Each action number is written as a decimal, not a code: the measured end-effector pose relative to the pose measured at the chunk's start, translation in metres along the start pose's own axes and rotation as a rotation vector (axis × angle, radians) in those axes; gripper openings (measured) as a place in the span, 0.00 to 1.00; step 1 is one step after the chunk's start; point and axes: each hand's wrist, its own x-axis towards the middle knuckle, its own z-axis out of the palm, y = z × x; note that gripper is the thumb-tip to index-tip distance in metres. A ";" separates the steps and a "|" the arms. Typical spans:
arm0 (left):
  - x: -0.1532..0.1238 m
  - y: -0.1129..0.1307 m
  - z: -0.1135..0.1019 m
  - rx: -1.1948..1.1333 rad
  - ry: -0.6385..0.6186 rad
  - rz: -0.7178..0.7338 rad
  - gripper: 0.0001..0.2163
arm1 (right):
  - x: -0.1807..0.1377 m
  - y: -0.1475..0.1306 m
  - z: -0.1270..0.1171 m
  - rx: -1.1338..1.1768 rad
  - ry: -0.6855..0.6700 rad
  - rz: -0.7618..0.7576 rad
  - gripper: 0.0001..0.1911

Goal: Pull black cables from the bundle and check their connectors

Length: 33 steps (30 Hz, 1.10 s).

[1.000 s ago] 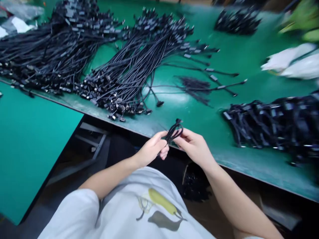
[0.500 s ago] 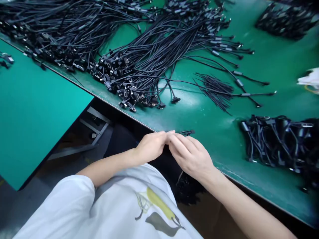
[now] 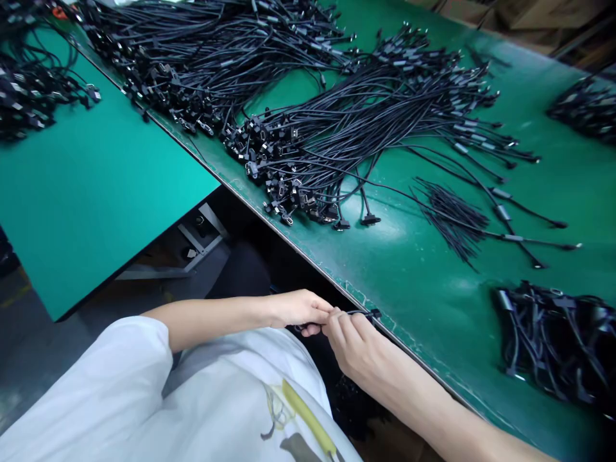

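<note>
My left hand (image 3: 299, 309) and my right hand (image 3: 350, 339) meet in front of my shirt, close to the table's front edge. Both are closed on a black cable (image 3: 373, 314), whose dark end sticks out past my right fingers. Some of it also shows beneath my left fingers, while the middle is hidden by both hands. On the green table beyond lies a big spread of black cables (image 3: 366, 115), with metal-tipped connectors (image 3: 289, 192) toward me. A small bundle of thin black ties or wires (image 3: 455, 218) lies to their right.
At the right stands a pile of coiled black cables (image 3: 553, 340), with another dark pile (image 3: 587, 106) farther back. A lighter green table (image 3: 120, 173) on the left carries more cables (image 3: 33, 96). A dark gap with a metal frame (image 3: 205, 237) separates it from my table (image 3: 414, 282).
My view has turned, so the table's contents appear farther right and lower. Both hands have drawn back from over the table edge toward my body, still together on the cable.
</note>
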 end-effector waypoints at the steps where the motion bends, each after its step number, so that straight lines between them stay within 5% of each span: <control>1: -0.001 -0.002 0.002 0.015 0.018 -0.009 0.08 | -0.001 -0.001 0.002 0.019 -0.004 -0.014 0.25; 6: -0.006 -0.003 0.015 0.068 0.174 0.000 0.19 | 0.000 0.002 0.019 0.135 0.082 0.060 0.17; 11: -0.018 0.019 0.022 0.035 0.248 0.207 0.23 | 0.013 0.003 0.028 0.190 0.283 0.480 0.14; 16: -0.039 0.041 0.013 0.430 0.246 0.673 0.16 | 0.011 -0.014 0.024 1.038 0.496 1.009 0.08; 19: -0.044 0.042 0.009 0.743 0.200 0.821 0.17 | 0.002 -0.015 0.023 1.264 0.468 1.001 0.13; 22: -0.036 0.031 0.008 0.948 0.157 0.738 0.16 | -0.006 -0.008 0.021 1.019 0.464 1.062 0.11; 24: -0.025 0.026 0.005 0.860 0.170 0.625 0.14 | -0.008 -0.007 0.016 0.846 0.511 1.062 0.08; 29: -0.027 0.041 -0.006 0.215 0.197 0.475 0.20 | 0.007 -0.017 0.011 0.850 0.462 0.738 0.13; 33: -0.045 0.061 -0.001 0.340 0.146 0.526 0.21 | 0.011 -0.011 0.021 0.676 0.398 0.823 0.15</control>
